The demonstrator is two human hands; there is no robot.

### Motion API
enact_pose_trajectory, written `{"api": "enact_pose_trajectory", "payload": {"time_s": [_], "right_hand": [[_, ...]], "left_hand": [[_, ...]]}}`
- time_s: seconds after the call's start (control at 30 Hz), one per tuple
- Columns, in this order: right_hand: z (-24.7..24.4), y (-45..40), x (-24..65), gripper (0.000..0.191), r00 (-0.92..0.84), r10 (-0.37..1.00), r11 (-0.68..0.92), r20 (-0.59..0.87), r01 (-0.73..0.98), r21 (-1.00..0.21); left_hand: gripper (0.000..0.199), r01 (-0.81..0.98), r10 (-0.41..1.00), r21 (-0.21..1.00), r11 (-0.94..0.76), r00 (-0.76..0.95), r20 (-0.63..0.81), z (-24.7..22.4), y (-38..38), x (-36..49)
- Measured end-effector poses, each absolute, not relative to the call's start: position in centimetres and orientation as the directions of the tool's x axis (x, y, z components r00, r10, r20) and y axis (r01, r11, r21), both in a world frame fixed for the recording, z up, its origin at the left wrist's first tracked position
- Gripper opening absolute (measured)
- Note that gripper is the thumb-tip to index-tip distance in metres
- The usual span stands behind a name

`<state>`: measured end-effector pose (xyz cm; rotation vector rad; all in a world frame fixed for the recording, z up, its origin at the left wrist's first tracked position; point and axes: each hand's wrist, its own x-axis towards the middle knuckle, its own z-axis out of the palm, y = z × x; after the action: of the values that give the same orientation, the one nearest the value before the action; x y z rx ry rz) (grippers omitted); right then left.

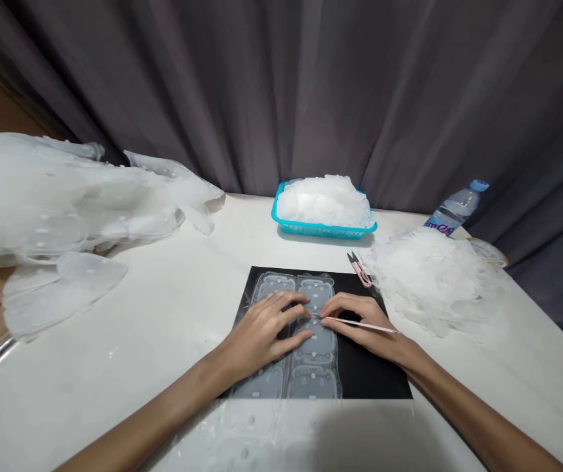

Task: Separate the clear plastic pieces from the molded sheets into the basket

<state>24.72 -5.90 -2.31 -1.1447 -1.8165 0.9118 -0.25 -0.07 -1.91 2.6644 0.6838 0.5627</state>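
A clear plastic sheet (314,357) with rows of rounded rectangular moulded shapes lies over a black mat (369,373), its near end running past the mat onto the white table. My left hand (269,324) rests on the sheet with fingers apart, holding it down against the mat. Pinched in my right hand (360,314) is a thin white stick (367,325), its tail pointing right. The fingertips of that hand touch the sheet at the seam between two shapes, and they hide the stick's front end.
A blue basket (328,229) heaped with white translucent pieces stands at the back. Pink-handled thread snips (360,269) lie beside a pile of clear plastic scraps (438,275). A water bottle (458,208) leans behind that pile. More plastic sheeting (65,196) is heaped at left.
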Motion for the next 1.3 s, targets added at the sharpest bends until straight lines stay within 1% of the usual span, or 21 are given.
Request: {"api": "enact_pose_trajectory", "payload": {"time_s": [0.13,0.2,0.3,0.4,0.53,0.63,0.73,0.9,0.97,1.07,1.1,1.13,1.17,1.2,1.23,1.3], "right_hand": [[-2.2,-5.9,24.7,0.023,-0.298,0.925,0.341,0.234,0.386,-0.857],[-2.1,-6.0,24.6,0.020,-0.311,0.921,0.352,0.234,0.407,-0.843],[-2.2,-6.0,24.5,0.015,-0.347,0.894,0.418,0.283,0.418,-0.807],[-2.5,-6.0,24.3,0.014,-0.392,0.854,0.498,0.342,0.428,-0.754],[-2.6,-6.3,24.5,0.015,-0.447,0.798,0.596,0.403,0.490,-0.636],[-2.4,-6.8,25.0,0.015,-0.451,0.788,0.616,0.420,0.547,-0.567],[-2.4,-7.1,25.3,0.014,-0.450,0.774,0.633,0.444,0.563,-0.532],[-3.1,-6.6,24.8,0.018,-0.512,0.725,0.689,0.460,0.541,-0.483],[-3.6,-6.3,24.5,0.021,-0.515,0.715,0.696,0.472,0.586,-0.415],[-4.4,-5.9,24.2,0.028,-0.511,0.707,0.678,0.489,0.687,-0.263],[-4.6,-5.7,24.2,0.029,-0.522,0.703,0.677,0.483,0.699,-0.231],[-4.7,-5.6,24.2,0.029,-0.537,0.701,0.683,0.469,0.695,-0.225],[-4.8,-5.3,24.3,0.028,-0.535,0.703,0.687,0.469,0.680,-0.256],[-4.7,-4.9,24.5,0.025,-0.504,0.716,0.679,0.484,0.665,-0.311],[-4.6,-4.5,24.8,0.024,-0.441,0.737,0.655,0.512,0.655,-0.377],[-4.1,-3.3,25.9,0.029,-0.226,0.786,0.558,0.575,0.659,-0.504]], "left_hand": [[0.021,0.381,0.520,0.424,-0.821,0.807,0.281,-1.9,0.0,-0.3],[0.021,0.385,0.523,0.430,-0.816,0.810,0.267,-1.8,0.1,-0.3],[0.021,0.391,0.522,0.431,-0.813,0.818,0.242,-1.5,0.1,-0.2],[0.022,0.396,0.514,0.415,-0.819,0.827,0.227,-1.3,0.1,-0.2],[0.023,0.397,0.507,0.386,-0.833,0.827,0.244,-1.3,0.1,-0.2],[0.023,0.402,0.515,0.388,-0.830,0.819,0.252,-1.3,0.1,-0.1],[0.023,0.401,0.519,0.399,-0.824,0.817,0.251,-1.4,0.0,-0.1],[0.022,0.375,0.517,0.428,-0.822,0.807,0.285,-1.4,0.0,-0.2],[0.021,0.361,0.514,0.438,-0.823,0.803,0.303,-1.5,0.1,-0.3],[0.021,0.360,0.509,0.425,-0.830,0.800,0.317,-1.5,0.2,-0.3],[0.021,0.364,0.507,0.415,-0.834,0.802,0.316,-1.6,0.2,-0.2],[0.021,0.369,0.506,0.405,-0.837,0.804,0.314,-1.6,0.2,-0.2],[0.021,0.373,0.505,0.395,-0.840,0.804,0.315,-1.6,0.1,-0.2],[0.021,0.376,0.505,0.388,-0.841,0.802,0.318,-1.6,0.0,-0.1],[0.021,0.376,0.505,0.385,-0.843,0.800,0.325,-1.7,0.0,-0.1],[0.021,0.372,0.508,0.393,-0.841,0.793,0.337,-1.8,-0.2,-0.1]]}}
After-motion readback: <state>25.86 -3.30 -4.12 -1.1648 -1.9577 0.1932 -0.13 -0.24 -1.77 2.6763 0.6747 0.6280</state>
